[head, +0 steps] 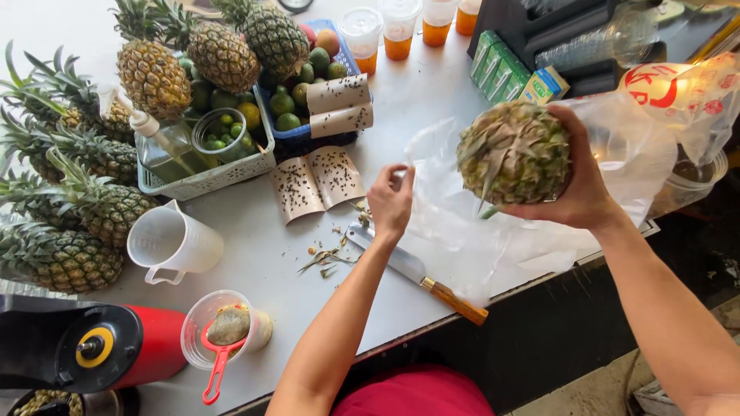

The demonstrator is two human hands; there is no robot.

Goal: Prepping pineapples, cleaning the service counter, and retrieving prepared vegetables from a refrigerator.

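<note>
My right hand [583, 179] grips a trimmed pineapple [514, 152] and holds it up over the counter's right side, its cut crown end facing me. My left hand [391, 202] pinches the edge of a clear plastic bag [455, 231] that spreads across the counter beneath and behind the pineapple. Just below my left hand a knife with a wooden handle [456, 300] lies flat on the counter, its blade partly under my wrist. Leaf scraps [327, 258] are scattered beside the blade.
Whole pineapples [85, 208] pile up at the left. Baskets of limes and fruit [231, 131], curled fly-paper sheets [316, 183], a clear jug [173, 243], a cup with red strainer [225, 331], a red blender base [116, 347], juice cups [398, 31] and green cartons [501, 69] crowd the counter.
</note>
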